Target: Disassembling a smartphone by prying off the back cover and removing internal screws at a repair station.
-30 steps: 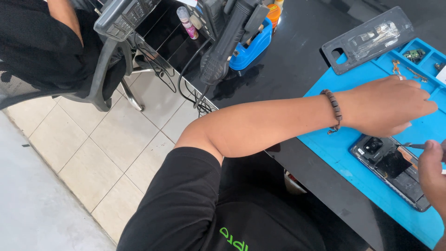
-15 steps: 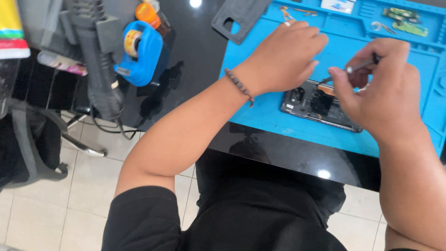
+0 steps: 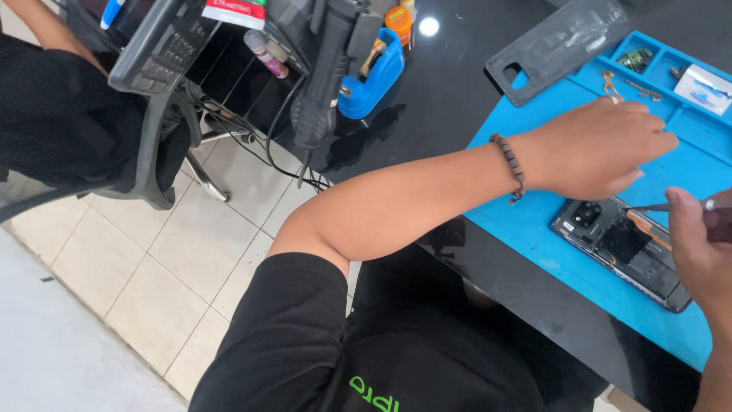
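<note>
— Fingers of the left hand [image 3: 602, 149] now lie flat and spread, pressing beside the opened phone [image 3: 621, 248] on the blue mat [image 3: 526, 221].
— And the right hand [image 3: 698, 252]?
— Pinching a screwdriver [image 3: 671, 206], its tip over the phone; it has drawn back toward the mat's near edge, so the phone lies steadied for the tool.

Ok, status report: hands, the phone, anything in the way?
Left hand flat on mat, above opened phone. Right hand holds a thin tool at the phone. Nothing blocking.
</note>
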